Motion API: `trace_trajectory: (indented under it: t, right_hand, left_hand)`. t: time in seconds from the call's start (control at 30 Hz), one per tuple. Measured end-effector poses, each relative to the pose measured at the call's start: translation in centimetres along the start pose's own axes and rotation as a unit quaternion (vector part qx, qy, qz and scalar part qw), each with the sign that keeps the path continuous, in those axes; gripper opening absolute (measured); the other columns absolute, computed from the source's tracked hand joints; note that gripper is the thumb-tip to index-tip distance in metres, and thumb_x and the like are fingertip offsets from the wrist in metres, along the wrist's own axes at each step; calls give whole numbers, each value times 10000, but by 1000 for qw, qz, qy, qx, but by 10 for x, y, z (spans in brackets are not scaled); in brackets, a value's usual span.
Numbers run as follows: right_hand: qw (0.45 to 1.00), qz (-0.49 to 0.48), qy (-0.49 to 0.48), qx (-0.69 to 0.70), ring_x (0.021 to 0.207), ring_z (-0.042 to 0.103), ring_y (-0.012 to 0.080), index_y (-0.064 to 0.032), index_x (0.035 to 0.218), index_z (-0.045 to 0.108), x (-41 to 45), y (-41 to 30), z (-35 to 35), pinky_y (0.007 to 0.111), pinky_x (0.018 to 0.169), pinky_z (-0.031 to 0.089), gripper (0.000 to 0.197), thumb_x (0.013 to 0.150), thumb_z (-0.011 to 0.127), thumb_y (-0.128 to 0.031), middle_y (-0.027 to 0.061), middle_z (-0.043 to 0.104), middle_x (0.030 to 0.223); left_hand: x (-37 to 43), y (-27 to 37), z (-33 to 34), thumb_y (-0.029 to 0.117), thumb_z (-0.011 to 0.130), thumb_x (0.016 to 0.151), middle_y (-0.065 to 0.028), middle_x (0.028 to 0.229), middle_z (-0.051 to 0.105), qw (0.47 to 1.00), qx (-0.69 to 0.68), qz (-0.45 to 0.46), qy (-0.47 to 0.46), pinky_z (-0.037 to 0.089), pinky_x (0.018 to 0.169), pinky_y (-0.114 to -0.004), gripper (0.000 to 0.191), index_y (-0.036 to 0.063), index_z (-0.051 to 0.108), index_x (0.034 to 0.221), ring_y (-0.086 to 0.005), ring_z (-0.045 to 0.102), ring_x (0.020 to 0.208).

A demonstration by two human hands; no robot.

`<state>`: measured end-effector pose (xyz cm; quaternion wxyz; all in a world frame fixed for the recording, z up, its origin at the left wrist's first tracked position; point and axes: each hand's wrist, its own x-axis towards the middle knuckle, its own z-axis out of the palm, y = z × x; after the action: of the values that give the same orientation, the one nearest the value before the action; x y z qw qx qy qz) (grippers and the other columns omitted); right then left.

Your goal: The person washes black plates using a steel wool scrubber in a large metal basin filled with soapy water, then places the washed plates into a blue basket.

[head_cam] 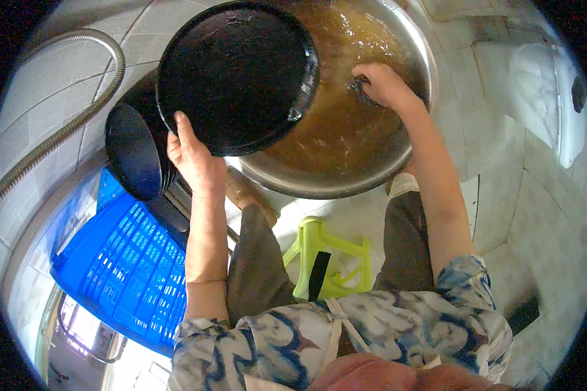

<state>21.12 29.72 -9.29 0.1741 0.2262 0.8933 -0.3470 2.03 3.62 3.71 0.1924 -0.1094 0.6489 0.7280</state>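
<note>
My left hand (195,156) grips the near left rim of a round black tray (235,78), thumb on top, and the tray is tilted over the left side of a large metal basin (318,188). Brownish water (332,141) with glints of light fills much of the basin. Over the water, right of the tray, my right hand (379,85) has its fingers closed around a dark metallic scouring pad (362,90). The hand and pad are apart from the tray.
Left of the tray, a stack of round black trays (134,151) stands on edge. Below it leans a blue plastic basket (127,264). A flexible metal hose (78,122) curves along the tiled wall. A light-green plastic stool (310,234) is between the legs. White tiles surround the basin.
</note>
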Motion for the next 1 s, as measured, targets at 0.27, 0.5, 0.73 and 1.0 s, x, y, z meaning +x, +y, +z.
trace_trajectory:
  t: [0.27,0.5,0.73,1.0]
  right_hand:
    - [997,-51,-40,-34,992,549,378,-29,1150,541,-3,-16,-20,420,856,440,357,814,613,-128,212,594,1053]
    - [996,-35,-74,-43,900,600,297,-4,1125,543,-10,-29,-23,370,787,470,311,877,564,-191,181,626,975]
    - [844,-77,-107,520,624,574,128,-55,969,532,-31,-100,-65,238,482,444,294,890,554,-337,13,560,788]
    - [887,-23,-47,459,467,441,69,-74,931,543,-33,-105,-60,209,405,359,230,868,577,-293,-23,522,687]
  left_hand:
    - [7,-19,-26,303,559,892,-59,1210,557,965,-123,-232,5,378,973,-382,387,46,546,1182,-226,525,1074]
    - [-2,-13,-21,326,580,874,-66,1213,557,960,-145,-238,10,364,997,-389,418,50,538,1185,-235,520,1092]
    - [8,-21,-31,322,554,894,-60,1187,560,961,-166,-221,-34,370,986,-404,387,82,521,1195,-225,509,1095]
    - [-2,-24,-18,311,579,882,-51,1135,586,957,-139,-254,-37,412,939,-393,322,100,563,1126,-198,537,1045]
